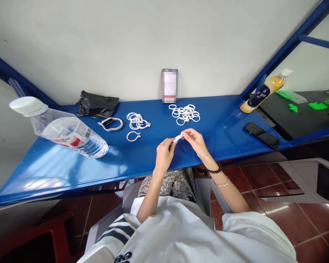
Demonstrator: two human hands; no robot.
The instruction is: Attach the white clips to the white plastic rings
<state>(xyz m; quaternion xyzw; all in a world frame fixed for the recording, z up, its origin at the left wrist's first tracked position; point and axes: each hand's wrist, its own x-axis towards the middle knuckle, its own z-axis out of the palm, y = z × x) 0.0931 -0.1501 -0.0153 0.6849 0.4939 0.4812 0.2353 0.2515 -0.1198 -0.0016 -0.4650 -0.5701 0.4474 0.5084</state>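
My left hand (165, 152) and my right hand (195, 141) meet over the front middle of the blue table (71, 160). Both pinch a small white plastic piece (178, 137) between their fingertips. A pile of white plastic rings (185, 113) lies just beyond my right hand. A second, smaller pile of rings (137, 121) lies further left, with a single ring (133, 136) in front of it. My right wrist wears a dark bead bracelet and a thin silver bangle.
A clear water bottle (63, 129) stands at the left. A smartwatch (110, 124) and a black bag (97, 103) lie behind. A phone (170, 86) leans on the wall. A juice bottle (264, 91) and dark phone (262, 135) are right. Green parts (318, 106) lie on a neighbouring table.
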